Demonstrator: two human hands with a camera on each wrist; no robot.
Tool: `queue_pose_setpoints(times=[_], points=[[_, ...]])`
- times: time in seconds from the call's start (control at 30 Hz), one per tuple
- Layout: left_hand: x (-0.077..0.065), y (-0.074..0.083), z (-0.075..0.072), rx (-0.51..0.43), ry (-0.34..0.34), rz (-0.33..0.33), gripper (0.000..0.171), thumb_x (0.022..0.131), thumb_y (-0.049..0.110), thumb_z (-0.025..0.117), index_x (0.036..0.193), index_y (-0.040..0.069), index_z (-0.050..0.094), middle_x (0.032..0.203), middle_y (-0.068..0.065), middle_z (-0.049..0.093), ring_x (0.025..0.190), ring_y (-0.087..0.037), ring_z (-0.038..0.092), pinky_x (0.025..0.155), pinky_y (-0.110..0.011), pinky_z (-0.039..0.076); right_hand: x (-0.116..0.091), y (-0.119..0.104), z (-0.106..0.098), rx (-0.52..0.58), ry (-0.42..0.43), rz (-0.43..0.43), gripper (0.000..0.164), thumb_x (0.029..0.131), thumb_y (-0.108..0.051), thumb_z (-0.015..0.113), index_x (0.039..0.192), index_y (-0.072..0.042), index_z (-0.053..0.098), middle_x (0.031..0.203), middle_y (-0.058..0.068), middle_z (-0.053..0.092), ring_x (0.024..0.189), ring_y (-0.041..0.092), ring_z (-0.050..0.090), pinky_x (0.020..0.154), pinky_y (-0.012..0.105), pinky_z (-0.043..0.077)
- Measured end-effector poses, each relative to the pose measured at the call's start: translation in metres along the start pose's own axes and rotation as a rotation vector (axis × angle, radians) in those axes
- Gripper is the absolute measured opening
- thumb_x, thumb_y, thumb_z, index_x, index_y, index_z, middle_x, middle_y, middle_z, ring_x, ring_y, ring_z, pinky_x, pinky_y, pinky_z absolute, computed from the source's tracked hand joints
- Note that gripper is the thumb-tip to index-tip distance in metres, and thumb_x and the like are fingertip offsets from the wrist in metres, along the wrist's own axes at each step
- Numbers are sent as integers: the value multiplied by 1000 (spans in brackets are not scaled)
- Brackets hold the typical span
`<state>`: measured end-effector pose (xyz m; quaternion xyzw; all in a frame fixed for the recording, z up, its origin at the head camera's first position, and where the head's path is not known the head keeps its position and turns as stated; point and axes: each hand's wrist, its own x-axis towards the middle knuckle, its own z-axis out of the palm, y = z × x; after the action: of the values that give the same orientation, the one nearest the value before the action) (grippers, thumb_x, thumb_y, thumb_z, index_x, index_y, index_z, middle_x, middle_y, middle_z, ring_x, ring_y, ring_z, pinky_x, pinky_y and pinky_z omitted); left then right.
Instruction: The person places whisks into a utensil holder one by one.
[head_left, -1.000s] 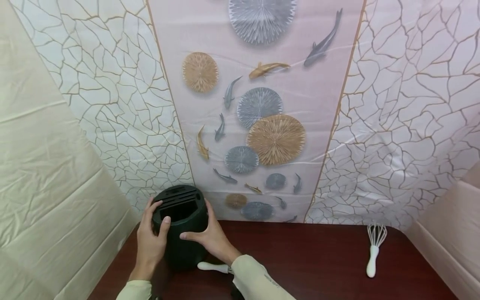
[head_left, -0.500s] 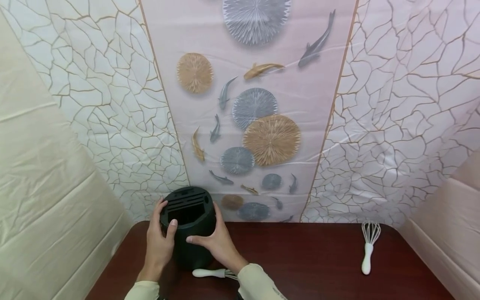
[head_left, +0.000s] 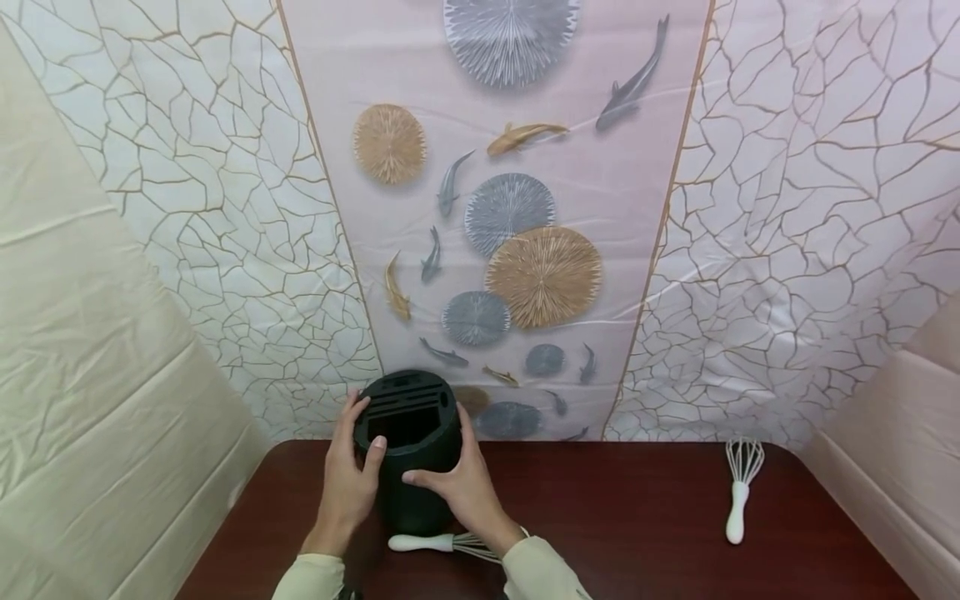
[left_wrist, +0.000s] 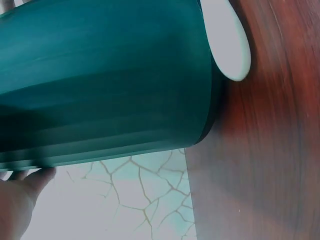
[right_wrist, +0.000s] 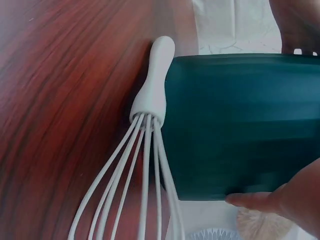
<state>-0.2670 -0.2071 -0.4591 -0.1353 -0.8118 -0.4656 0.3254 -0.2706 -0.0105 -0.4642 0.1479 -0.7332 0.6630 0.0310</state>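
A dark green, round knife block (head_left: 420, 496) with slots and a wider opening in its top stands at the back left of the table, against the patterned cloth. My left hand (head_left: 348, 483) holds its left side, thumb near the front rim. On the other side my right hand (head_left: 468, 492) grips it, with the thumb across the front. A whisk (head_left: 422, 543) with a white handle lies right in front of the block's base; the right wrist view shows its handle (right_wrist: 156, 80) alongside the base. My right forearm partly covers its wires in the head view.
A second white whisk (head_left: 738, 508) lies at the right of the dark red wooden table (head_left: 622, 517). Patterned cloth (head_left: 555, 192) hangs at the back, and a beige padded wall (head_left: 112, 375) borders the left side.
Both hands have shifted the knife block to the right along the back of the table. The whisk in front of it stays about where it was. The head view has turned slightly.
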Motion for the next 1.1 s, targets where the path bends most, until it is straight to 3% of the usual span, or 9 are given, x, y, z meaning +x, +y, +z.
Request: queue_pose_setpoints(times=[0.3, 0.77, 1.1], points=[[2, 6, 10, 9, -17, 53, 61, 105, 15, 61, 161, 6, 41, 170, -8, 32, 155, -36, 31, 114, -68, 33, -4, 1, -10, -19, 39, -1, 127, 78, -43, 95, 171, -20, 12, 174, 9, 23, 157, 36, 26, 120, 66, 29], [9, 26, 33, 24, -129, 103, 64, 104, 23, 64, 162, 10, 40, 170, -12, 32, 156, -35, 31, 115, -70, 33, -13, 5, -40, -21, 121, 30, 125, 78, -43, 95, 171, -24, 13, 174, 12, 21, 157, 39, 25, 118, 69, 29], [9, 37, 47, 42, -188, 95, 68, 104, 30, 66, 164, 14, 38, 172, -7, 30, 155, -36, 32, 113, -70, 37, -19, 8, -57, -35, 162, 30, 125, 79, -42, 95, 171, -23, 12, 173, 10, 23, 157, 36, 26, 119, 67, 29]])
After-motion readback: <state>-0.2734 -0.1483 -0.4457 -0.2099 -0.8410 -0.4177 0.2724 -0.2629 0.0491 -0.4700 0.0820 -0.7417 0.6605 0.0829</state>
